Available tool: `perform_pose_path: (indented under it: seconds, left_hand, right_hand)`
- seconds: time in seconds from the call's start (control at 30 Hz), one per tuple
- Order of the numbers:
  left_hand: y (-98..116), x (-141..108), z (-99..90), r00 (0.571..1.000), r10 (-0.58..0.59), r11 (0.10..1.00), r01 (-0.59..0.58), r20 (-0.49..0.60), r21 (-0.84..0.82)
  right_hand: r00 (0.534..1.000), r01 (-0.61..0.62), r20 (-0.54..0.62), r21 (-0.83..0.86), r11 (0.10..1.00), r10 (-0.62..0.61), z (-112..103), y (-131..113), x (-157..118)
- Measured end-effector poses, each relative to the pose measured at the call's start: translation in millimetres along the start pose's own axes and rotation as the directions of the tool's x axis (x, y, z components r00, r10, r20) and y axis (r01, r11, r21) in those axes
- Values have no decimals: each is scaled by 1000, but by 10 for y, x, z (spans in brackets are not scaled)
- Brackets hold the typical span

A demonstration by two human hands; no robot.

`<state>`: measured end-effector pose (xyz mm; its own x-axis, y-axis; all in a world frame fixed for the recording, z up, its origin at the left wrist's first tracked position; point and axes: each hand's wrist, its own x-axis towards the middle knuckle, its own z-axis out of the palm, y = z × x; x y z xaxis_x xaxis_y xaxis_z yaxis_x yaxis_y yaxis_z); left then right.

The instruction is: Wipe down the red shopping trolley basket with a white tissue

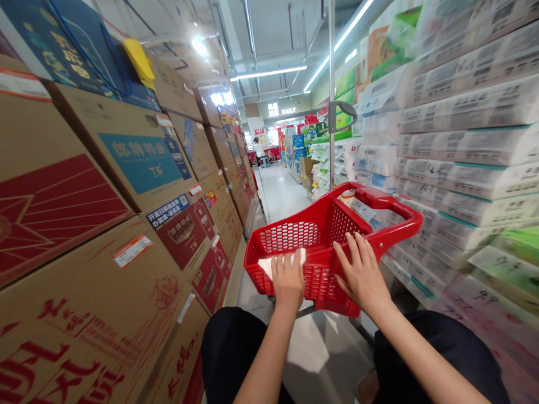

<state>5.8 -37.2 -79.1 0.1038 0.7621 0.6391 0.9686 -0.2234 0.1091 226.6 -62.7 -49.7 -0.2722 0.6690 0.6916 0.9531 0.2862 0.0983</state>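
In front of my knees stands a red plastic shopping cart (290,233) with perforated basket walls and a looped red handle (406,216) on its right. My left hand (288,280) is closed over a white cloth (267,266), pressing it on the near rim of the basket. Part of the cloth sticks out on both sides of the fingers. Farther right along the same rim, my right hand (357,266) rests with its fingers spread, and nothing shows in it.
Stacked cardboard cartons (168,151) line the left side. Tall piles of packaged paper goods (471,134) rise on the right. Behind the cart is a metal pole (332,67) with a grey handle (343,116). Down the aisle (280,188), a person (258,148) is near a blue stool.
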Motion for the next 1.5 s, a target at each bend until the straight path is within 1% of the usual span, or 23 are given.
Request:
perform_pose_path:
  seconds: [0.1,0.17,0.23,0.37,0.43,0.5,0.57,0.63,0.7,0.73,0.8,0.97,1.1,1.23,1.3,1.37,1.43,1.5]
  left_hand:
    - [78,6,-34,1000,5,1000,-5,16,-5]
    - [130,3,-36,1000,3,1000,-3,26,3]
    - [232,7,-21,999,9,1000,-10,39,10]
    - [486,42,27,997,58,998,-59,45,26]
    - [493,50,43,994,98,994,-100,40,36]
    - [364,34,49,989,143,989,-144,29,45]
    - [137,-4,46,987,160,985,-160,7,61]
    - [-112,-44,40,994,109,990,-107,-15,93]
    - [-304,-65,33,999,39,992,-36,-20,121]
    - [-363,-63,29,1000,10,992,-8,-16,129]
    - [-405,-36,22,1000,-29,990,29,-3,135]
    - [-281,52,21,999,-41,992,38,19,124]
    - [-171,10,50,1000,-26,993,26,-3,114]
    - [46,-16,107,1000,-7,996,6,15,90]
    - [189,8,148,999,12,997,-15,35,76]
    - [284,36,184,998,46,997,-49,45,65]
    - [275,41,199,994,99,993,-102,44,58]
    - [156,12,184,989,147,987,-149,35,58]
  right_hand:
    - [1000,17,5,12,1000,-17,5,54,-1]
    - [1000,2,-2,9,1000,-2,21,32,5]
    - [1000,2,-8,2,1000,-2,70,-55,20]
    - [997,74,-12,17,997,-74,235,-292,57]
    - [996,92,-15,41,995,-92,289,-340,64]
    - [993,119,0,73,990,-120,295,-315,61]
    - [988,151,26,107,983,-154,268,-250,55]
    - [985,160,49,138,977,-168,235,-189,56]
    - [984,153,65,167,974,-166,222,-154,66]
    - [984,150,70,180,972,-164,226,-144,73]
    - [984,148,72,201,968,-166,250,-126,90]
    - [982,167,57,207,964,-182,342,-7,123]
    - [988,126,62,183,975,-139,379,67,137]
    - [994,65,74,126,990,-75,383,-39,145]
    - [993,68,85,123,990,-79,385,-126,145]
    - [990,94,94,138,986,-107,387,-182,139]
    - [986,120,95,150,981,-135,387,-179,128]
    - [984,135,92,154,979,-150,382,-132,117]
